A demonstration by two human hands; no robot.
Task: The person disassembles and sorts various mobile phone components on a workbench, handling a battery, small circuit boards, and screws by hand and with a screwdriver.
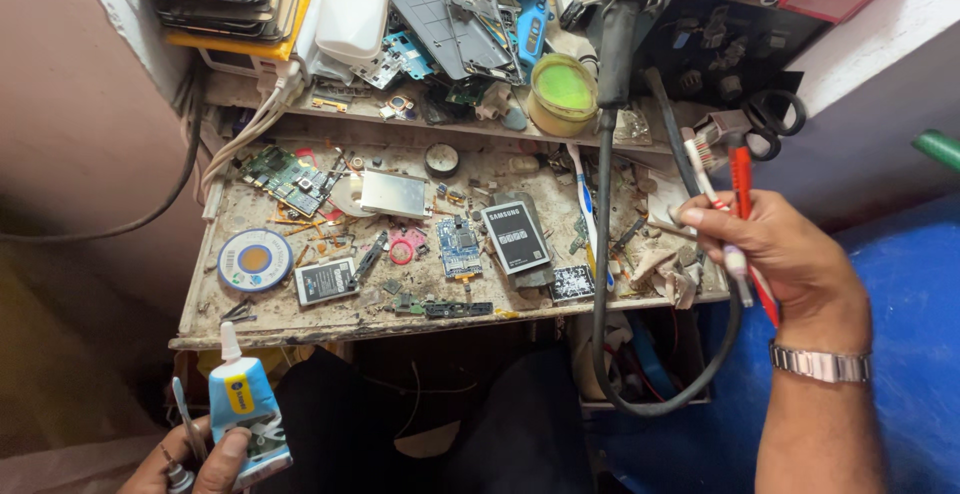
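A: What's in the left hand (205, 459)?

B: It's closed around a light blue glue tube (245, 409) with a white nozzle pointing up, and a pair of tweezers (185, 424) sits in the same grip, just left of the tube.

A: And the right hand (790, 254)?

B: Fingers curled shut around a toothbrush (715, 204) and a red-handled tool (745, 214), both sticking up past the knuckles. There's a metal watch (820, 362) on that wrist.

A: What lies between the two hands?

B: A dirty workbench (300, 319) (very cluttered). Nearest the right hand hangs a black cable (600, 254), and just beyond it to the left lie a black phone battery (515, 237) and a small blue circuit board (459, 244). Above the left hand are a round solder-wick reel (255, 259) and a second battery (326, 281). Far above the right hand, black scissors (770, 119) and a green-filled pot (562, 92)
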